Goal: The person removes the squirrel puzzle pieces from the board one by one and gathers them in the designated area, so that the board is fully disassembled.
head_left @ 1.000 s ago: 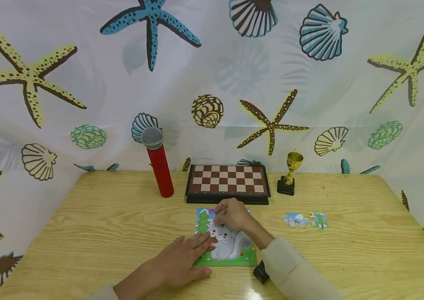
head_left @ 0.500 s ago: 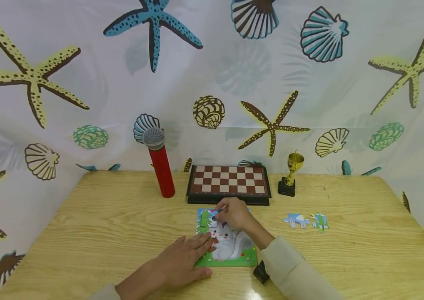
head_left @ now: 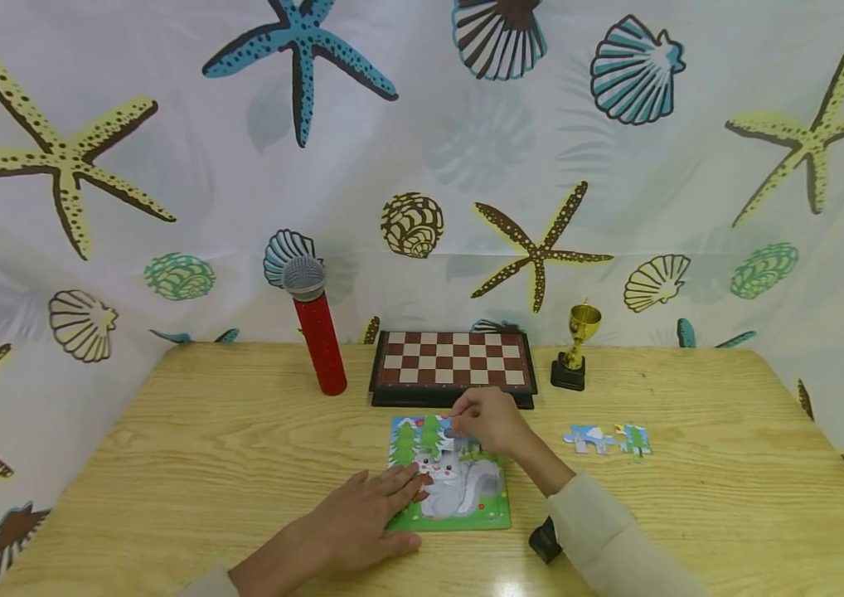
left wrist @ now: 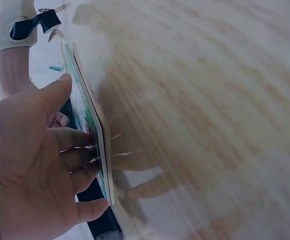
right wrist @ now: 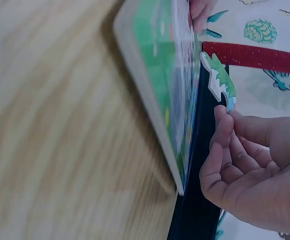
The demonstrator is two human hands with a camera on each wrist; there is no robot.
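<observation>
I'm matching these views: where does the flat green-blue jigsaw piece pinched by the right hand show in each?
Head: the flat green-blue jigsaw piece is below centre, left of the right hand.
Left wrist: not visible.
Right wrist: upper right, above the right hand.
Shared landmark: the flat, green-edged squirrel puzzle board, in all three.

Puzzle point(head_left: 459, 502) partly hidden behind right hand point(head_left: 495, 421), right sleeve point(head_left: 604, 526) cut off (head view)
</observation>
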